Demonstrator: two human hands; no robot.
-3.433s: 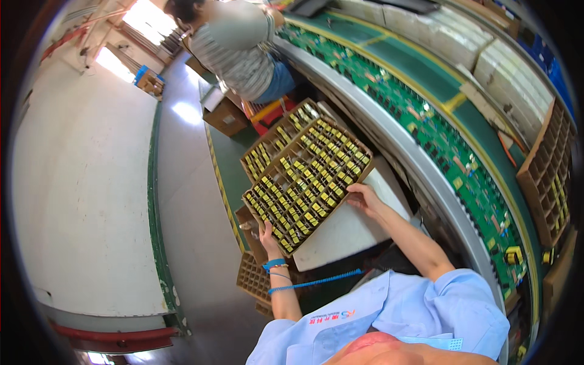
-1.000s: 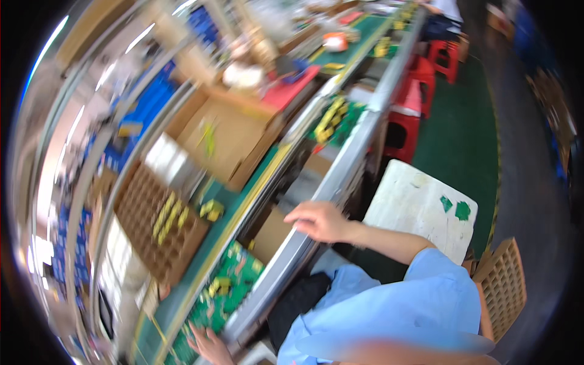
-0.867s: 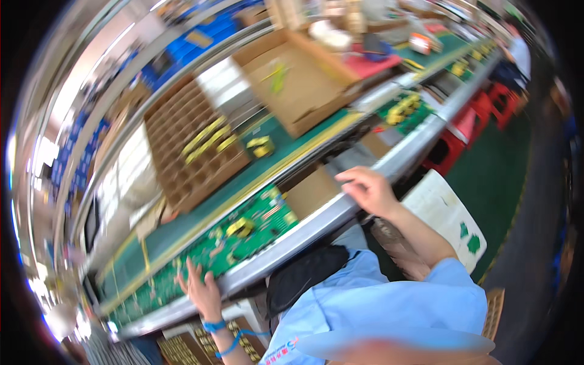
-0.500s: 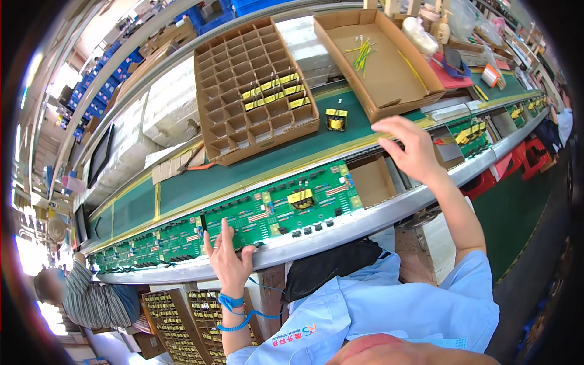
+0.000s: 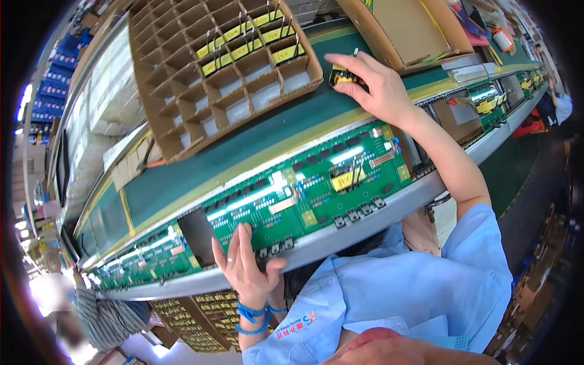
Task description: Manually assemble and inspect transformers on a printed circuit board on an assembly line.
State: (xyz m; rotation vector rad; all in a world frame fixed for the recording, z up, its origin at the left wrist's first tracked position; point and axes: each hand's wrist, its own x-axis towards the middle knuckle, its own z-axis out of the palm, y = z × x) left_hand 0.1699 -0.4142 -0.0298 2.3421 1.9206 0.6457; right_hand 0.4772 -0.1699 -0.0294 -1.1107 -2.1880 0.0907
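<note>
My right hand (image 5: 380, 91) reaches over the green belt, thumb and forefinger closed around a small transformer (image 5: 344, 75) with yellow tape and a black base. My left hand (image 5: 248, 271) lies with its fingers stretched out on the left end of a green circuit board (image 5: 274, 222). It wears a ring and a blue wrist strap (image 5: 251, 313). Another yellow transformer (image 5: 348, 179) sits upright on the right half of that board, its thin dark leads sticking up.
Beyond the belt (image 5: 274, 125) stands a divided cardboard box (image 5: 228, 137) with several yellow transformers in its cells. An open carton (image 5: 420, 30) holds yellow-green wires. More boards (image 5: 146, 255) lie along the metal rail (image 5: 316, 246). A co-worker in stripes (image 5: 100, 319) is at far left.
My right hand has come in from the right and closed on the loose transformer. The board under my left hand has shifted right, with a gap now between it and the left-hand board.
</note>
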